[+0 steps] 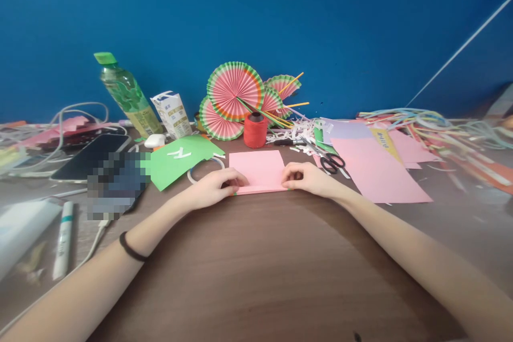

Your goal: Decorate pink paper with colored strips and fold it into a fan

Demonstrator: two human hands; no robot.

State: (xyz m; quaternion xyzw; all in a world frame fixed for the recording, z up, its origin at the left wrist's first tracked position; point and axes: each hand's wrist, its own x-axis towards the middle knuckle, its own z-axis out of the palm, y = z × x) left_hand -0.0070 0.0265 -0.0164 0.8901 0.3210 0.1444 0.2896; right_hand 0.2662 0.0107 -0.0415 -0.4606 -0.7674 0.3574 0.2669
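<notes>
A small sheet of pink paper (256,167) lies on the brown table in front of me, its near edge folded over into a narrow strip. My left hand (223,186) pinches the left end of that fold between thumb and fingers. At the right end, my right hand (306,178) grips the fold the same way. Bits of green show at the near corners beside both thumbs. Just behind the sheet stands a spool of red thread (255,132). Beyond it lean several round pleated paper fans (235,91) in pink and green.
Green paper (182,157) with white scraps lies at left, near a phone (94,156), a marker (63,240), a green bottle (130,93) and a carton (172,115). Black-handled scissors (332,163), large pink paper (372,165) and coloured strips (417,117) lie at right. A blue wall (256,10) rises behind.
</notes>
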